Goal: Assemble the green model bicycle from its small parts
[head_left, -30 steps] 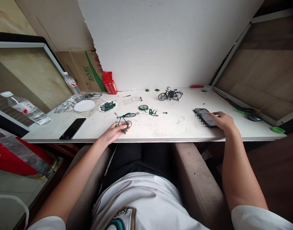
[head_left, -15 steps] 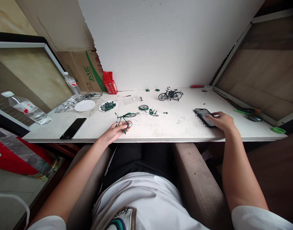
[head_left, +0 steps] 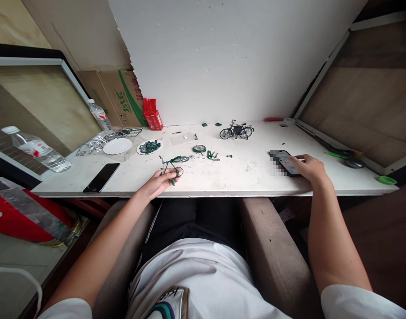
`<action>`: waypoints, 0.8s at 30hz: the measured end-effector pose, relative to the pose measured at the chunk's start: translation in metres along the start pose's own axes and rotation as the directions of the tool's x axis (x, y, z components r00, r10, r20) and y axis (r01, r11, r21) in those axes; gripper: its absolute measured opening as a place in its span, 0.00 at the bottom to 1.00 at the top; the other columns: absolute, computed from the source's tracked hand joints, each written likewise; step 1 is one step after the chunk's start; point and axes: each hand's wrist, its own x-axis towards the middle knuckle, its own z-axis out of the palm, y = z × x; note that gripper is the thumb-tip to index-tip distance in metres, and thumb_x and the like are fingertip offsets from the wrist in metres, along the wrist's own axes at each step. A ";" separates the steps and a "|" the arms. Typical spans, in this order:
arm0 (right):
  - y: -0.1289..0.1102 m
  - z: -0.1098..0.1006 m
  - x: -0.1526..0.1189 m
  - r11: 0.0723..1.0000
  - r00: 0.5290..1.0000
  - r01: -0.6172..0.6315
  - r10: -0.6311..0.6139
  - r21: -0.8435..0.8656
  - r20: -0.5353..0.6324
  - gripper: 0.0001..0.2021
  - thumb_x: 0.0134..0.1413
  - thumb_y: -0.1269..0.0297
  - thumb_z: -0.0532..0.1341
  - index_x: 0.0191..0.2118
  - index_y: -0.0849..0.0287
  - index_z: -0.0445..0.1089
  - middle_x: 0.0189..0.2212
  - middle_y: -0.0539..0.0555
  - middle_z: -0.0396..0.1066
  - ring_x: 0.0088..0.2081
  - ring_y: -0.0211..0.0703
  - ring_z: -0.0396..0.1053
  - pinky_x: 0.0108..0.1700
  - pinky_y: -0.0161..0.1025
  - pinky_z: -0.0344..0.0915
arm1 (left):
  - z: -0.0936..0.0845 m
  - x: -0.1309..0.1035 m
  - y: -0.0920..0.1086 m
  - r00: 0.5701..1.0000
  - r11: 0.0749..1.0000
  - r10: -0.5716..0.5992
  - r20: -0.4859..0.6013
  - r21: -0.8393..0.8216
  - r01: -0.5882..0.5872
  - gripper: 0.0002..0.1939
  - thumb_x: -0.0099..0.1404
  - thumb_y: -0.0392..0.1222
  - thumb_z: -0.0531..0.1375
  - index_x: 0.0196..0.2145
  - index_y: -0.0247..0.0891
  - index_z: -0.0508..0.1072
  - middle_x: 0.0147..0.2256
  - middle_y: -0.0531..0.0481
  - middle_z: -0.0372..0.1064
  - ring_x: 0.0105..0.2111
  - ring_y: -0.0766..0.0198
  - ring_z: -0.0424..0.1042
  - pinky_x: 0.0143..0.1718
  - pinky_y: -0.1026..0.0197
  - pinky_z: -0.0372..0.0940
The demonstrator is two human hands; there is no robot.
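Near the desk's front edge, my left hand (head_left: 160,182) pinches a green model bicycle (head_left: 168,165) between thumb and fingers. The model has a thin frame, handlebars and a spoked wheel; part of it is hidden by the fingers. Over at the right, my right hand (head_left: 310,168) is closed around the right end of a smartphone (head_left: 283,160), its thumb over the lit screen. Between the hands lie a loose green wheel (head_left: 199,149) and a small green frame piece (head_left: 212,155). Behind them a black model bicycle (head_left: 236,131) stands upright.
On the left are a dark phone (head_left: 101,178), a white plate (head_left: 117,146), a plate of green parts (head_left: 150,147) and water bottles (head_left: 37,149). A red box (head_left: 153,116) stands behind. Tools (head_left: 342,155) and a green lid (head_left: 386,180) lie at the right.
My right thumb has shifted slightly right across the smartphone, and the picture on its screen looks different. My left hand and the green model bicycle stay put.
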 end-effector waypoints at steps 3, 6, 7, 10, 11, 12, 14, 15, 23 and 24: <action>-0.005 -0.005 -0.003 0.997 0.993 -0.070 0.065 0.044 0.101 0.25 0.69 0.48 0.56 0.58 0.61 0.76 0.52 0.71 0.77 0.51 0.59 0.71 0.50 0.45 0.62 | 0.000 0.000 0.000 1.000 1.000 0.002 0.004 -0.002 -0.002 0.08 0.62 0.37 0.72 0.39 0.33 0.83 0.49 0.42 0.75 0.40 0.65 0.69 0.44 0.62 0.64; -0.007 -0.007 -0.005 0.996 0.992 -0.065 0.058 0.062 0.109 0.24 0.66 0.49 0.58 0.57 0.59 0.76 0.51 0.69 0.77 0.51 0.59 0.71 0.51 0.45 0.62 | 0.000 0.000 -0.001 1.000 1.000 0.000 0.009 -0.004 0.000 0.07 0.62 0.37 0.71 0.39 0.34 0.83 0.49 0.42 0.75 0.40 0.65 0.69 0.44 0.62 0.64; -0.007 -0.007 -0.005 0.996 0.992 -0.063 0.055 0.063 0.110 0.24 0.65 0.48 0.58 0.57 0.59 0.76 0.50 0.68 0.78 0.51 0.59 0.71 0.51 0.45 0.62 | 0.000 0.000 -0.001 1.000 1.000 0.002 0.006 -0.009 -0.002 0.07 0.62 0.36 0.72 0.39 0.34 0.83 0.49 0.42 0.75 0.40 0.65 0.70 0.44 0.62 0.64; -0.005 -0.005 -0.004 0.997 0.992 -0.056 0.050 0.055 0.112 0.25 0.64 0.46 0.58 0.57 0.57 0.76 0.51 0.68 0.77 0.51 0.59 0.71 0.51 0.46 0.63 | -0.001 0.000 -0.002 1.000 1.000 0.011 -0.002 -0.020 -0.011 0.05 0.62 0.36 0.72 0.37 0.35 0.83 0.48 0.42 0.75 0.41 0.65 0.70 0.44 0.63 0.64; -0.004 -0.005 -0.003 0.997 0.993 -0.054 0.048 0.051 0.111 0.25 0.64 0.46 0.58 0.56 0.57 0.76 0.51 0.68 0.77 0.51 0.60 0.71 0.52 0.46 0.63 | -0.002 0.000 -0.002 1.000 1.000 0.011 -0.002 -0.021 -0.011 0.05 0.62 0.36 0.72 0.36 0.35 0.83 0.48 0.42 0.75 0.41 0.65 0.70 0.44 0.63 0.64; -0.003 -0.004 -0.002 0.997 0.993 -0.052 0.046 0.049 0.109 0.25 0.64 0.46 0.57 0.56 0.57 0.76 0.51 0.69 0.77 0.51 0.60 0.71 0.52 0.46 0.63 | -0.002 0.001 -0.003 1.000 1.000 0.012 -0.004 -0.022 -0.012 0.05 0.62 0.36 0.72 0.36 0.35 0.83 0.48 0.42 0.75 0.41 0.65 0.70 0.44 0.63 0.65; -0.002 -0.003 -0.001 0.998 0.994 -0.046 0.040 0.049 0.105 0.25 0.64 0.46 0.57 0.56 0.58 0.76 0.51 0.69 0.77 0.51 0.61 0.71 0.52 0.47 0.64 | -0.002 0.001 -0.003 1.000 1.000 0.011 -0.010 -0.023 -0.011 0.05 0.61 0.36 0.72 0.36 0.34 0.83 0.48 0.42 0.76 0.41 0.64 0.70 0.44 0.62 0.65; -0.002 -0.003 -0.001 0.998 0.994 -0.043 0.038 0.052 0.104 0.25 0.64 0.46 0.57 0.56 0.58 0.76 0.50 0.69 0.77 0.51 0.62 0.71 0.52 0.47 0.64 | -0.002 0.001 -0.003 1.000 1.000 0.011 -0.013 -0.023 -0.011 0.05 0.61 0.36 0.72 0.36 0.34 0.83 0.48 0.42 0.76 0.41 0.64 0.70 0.44 0.62 0.65; -0.003 -0.003 -0.001 0.997 0.993 -0.053 0.046 0.063 0.107 0.27 0.63 0.46 0.56 0.56 0.59 0.76 0.51 0.69 0.77 0.53 0.64 0.71 0.53 0.50 0.66 | 0.000 0.000 -0.001 1.000 1.000 0.002 -0.025 -0.025 -0.002 0.06 0.60 0.36 0.73 0.36 0.34 0.83 0.47 0.42 0.76 0.41 0.64 0.70 0.44 0.61 0.64; -0.003 -0.003 -0.001 0.997 0.993 -0.057 0.050 0.061 0.109 0.27 0.64 0.46 0.56 0.57 0.59 0.75 0.52 0.69 0.77 0.53 0.64 0.71 0.54 0.50 0.66 | 0.000 0.000 -0.001 1.000 1.000 -0.001 -0.026 -0.024 0.000 0.07 0.60 0.37 0.73 0.37 0.34 0.84 0.47 0.42 0.76 0.41 0.64 0.70 0.44 0.61 0.64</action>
